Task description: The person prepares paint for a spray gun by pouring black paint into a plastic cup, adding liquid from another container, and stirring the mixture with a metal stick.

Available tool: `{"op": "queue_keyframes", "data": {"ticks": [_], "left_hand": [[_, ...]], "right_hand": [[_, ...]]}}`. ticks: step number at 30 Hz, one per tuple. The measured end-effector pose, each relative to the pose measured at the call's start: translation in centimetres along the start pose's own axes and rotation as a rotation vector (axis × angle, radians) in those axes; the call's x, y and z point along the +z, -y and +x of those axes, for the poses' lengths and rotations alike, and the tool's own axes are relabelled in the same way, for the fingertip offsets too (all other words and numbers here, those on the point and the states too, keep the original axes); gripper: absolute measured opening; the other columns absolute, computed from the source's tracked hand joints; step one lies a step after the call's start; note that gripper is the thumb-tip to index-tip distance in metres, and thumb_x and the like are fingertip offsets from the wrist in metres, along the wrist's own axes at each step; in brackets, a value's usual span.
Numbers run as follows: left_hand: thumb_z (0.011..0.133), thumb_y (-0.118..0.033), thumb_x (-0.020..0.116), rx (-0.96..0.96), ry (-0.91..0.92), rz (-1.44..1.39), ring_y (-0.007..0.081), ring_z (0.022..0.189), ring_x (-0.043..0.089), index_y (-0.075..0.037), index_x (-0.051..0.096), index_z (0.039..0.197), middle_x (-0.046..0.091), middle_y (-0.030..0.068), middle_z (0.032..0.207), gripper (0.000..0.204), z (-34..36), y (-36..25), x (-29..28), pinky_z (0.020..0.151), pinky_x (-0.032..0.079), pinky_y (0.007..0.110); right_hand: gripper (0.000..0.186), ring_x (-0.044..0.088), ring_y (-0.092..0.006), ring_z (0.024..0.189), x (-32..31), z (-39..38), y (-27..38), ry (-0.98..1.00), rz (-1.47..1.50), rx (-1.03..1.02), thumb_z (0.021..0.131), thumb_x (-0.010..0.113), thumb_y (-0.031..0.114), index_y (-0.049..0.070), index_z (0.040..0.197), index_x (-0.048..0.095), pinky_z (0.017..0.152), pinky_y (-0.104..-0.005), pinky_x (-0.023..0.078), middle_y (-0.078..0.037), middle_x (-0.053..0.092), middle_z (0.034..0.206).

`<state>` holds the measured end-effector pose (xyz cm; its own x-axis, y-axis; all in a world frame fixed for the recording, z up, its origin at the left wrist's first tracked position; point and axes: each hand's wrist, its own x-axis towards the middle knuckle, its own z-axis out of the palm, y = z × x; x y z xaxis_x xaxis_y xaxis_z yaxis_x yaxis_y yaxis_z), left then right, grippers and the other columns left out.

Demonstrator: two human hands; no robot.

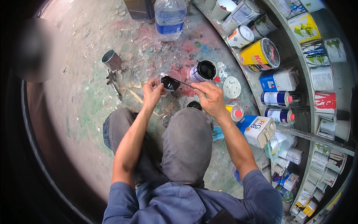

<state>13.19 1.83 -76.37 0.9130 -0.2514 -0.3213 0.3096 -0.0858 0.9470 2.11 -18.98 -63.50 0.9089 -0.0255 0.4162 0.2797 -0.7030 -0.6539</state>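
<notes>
My left hand pinches the rim of a clear plastic cup that has black paint in it. In my right hand is a thin dark stirring stick, its far end down in the cup's paint. Just beyond the right hand stands an open can of black paint. A second open container with dark contents is partly hidden by my knee. Off to the left, a spray gun with a grey metal cup rests on the floor.
A white perforated disc lies right of the paint can. A large clear jug stands ahead. Shelves of paint cans line the right side. Near my right forearm are a blue-and-white rectangular can and a red-capped bottle.
</notes>
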Motion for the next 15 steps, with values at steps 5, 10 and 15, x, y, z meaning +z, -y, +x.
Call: {"op": "queue_keyframes", "data": {"ticks": [5, 10, 15], "left_hand": [[0.089, -0.001, 0.062, 0.002, 0.011, 0.022, 0.0172, 0.067, 0.069, 0.002, 0.057, 0.077, 0.063, 0.0071, 0.077, 0.014, 0.4, -0.8, 0.9, 0.060, 0.061, 0.030], [0.083, -0.001, 0.061, 0.027, 0.011, -0.021, 0.0181, 0.064, 0.070, 0.003, 0.058, 0.075, 0.065, 0.0099, 0.072, 0.010, 0.0, -0.3, 1.8, 0.055, 0.058, 0.031], [0.079, -0.003, 0.062, 0.040, -0.021, 0.070, 0.0177, 0.060, 0.069, 0.003, 0.060, 0.070, 0.065, 0.0102, 0.065, 0.011, 0.1, -1.6, 3.5, 0.054, 0.056, 0.031]], "right_hand": [[0.016, 0.069, -0.0268, 0.080, -0.9, -0.9, 0.0, -0.097, 0.001, 0.087, 0.084, 0.069, 0.002, 0.002, 0.100, 0.071, 0.070, -0.0329, 0.053, -0.013, 0.071, 0.090], [0.014, 0.070, -0.0259, 0.080, -1.8, -2.0, 1.3, -0.161, 0.002, 0.078, 0.085, 0.069, 0.002, 0.002, 0.099, 0.072, 0.070, -0.0319, 0.054, -0.013, 0.071, 0.090], [0.015, 0.069, -0.0292, 0.079, -3.3, -2.2, 1.5, -0.191, 0.000, 0.107, 0.083, 0.069, 0.003, 0.003, 0.098, 0.071, 0.069, -0.0359, 0.054, -0.013, 0.071, 0.088]]}}
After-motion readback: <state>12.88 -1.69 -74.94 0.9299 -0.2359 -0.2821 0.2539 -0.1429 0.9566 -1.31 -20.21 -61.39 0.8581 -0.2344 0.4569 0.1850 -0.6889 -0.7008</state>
